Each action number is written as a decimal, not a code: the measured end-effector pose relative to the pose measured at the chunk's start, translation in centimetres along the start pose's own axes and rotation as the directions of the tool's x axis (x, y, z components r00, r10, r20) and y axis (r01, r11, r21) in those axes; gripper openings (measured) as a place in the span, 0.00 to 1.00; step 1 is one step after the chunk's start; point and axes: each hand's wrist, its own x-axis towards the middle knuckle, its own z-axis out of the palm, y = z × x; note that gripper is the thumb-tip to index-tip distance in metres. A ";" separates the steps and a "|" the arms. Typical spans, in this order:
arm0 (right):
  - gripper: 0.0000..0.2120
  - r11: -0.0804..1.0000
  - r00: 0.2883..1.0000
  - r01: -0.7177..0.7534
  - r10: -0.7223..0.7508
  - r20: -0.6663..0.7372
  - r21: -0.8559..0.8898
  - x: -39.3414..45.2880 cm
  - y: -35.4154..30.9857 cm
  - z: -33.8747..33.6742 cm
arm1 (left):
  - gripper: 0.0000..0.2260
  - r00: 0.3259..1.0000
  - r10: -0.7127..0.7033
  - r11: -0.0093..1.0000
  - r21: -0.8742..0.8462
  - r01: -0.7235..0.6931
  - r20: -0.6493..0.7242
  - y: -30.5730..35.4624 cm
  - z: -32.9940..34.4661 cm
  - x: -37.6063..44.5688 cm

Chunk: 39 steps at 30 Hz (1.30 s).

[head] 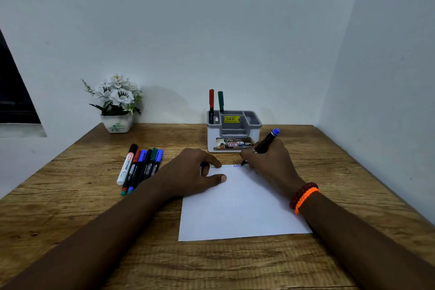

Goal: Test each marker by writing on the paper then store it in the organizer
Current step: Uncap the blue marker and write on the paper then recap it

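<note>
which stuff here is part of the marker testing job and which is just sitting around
In the job: paper; blue marker writing in the right hand; left hand holding the paper down; row of waiting markers; organizer with red marker and green marker stored.

Lying about: flower pot; bracelets.

The table (70,231) is wood with a rough, streaky grain (matt). The paper (237,214) looks smooth and matt. The organizer (233,134) is smooth plastic; the flowerpot (117,125) looks glossy.
</note>
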 end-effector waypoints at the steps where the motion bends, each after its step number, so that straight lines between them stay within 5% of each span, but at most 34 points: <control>1: 0.14 1.000 1.000 -0.001 0.001 0.001 0.000 0.0 0.0 0.0 | 0.19 1.000 0.000 1.000 -0.004 0.000 -0.002 0.0 0.0 0.0; 39: 0.14 0.999 0.997 -0.032 0.030 -0.070 -0.034 0.1 0.1 -0.3 | 0.20 1.000 -0.018 1.000 0.000 0.018 0.008 0.0 0.0 0.1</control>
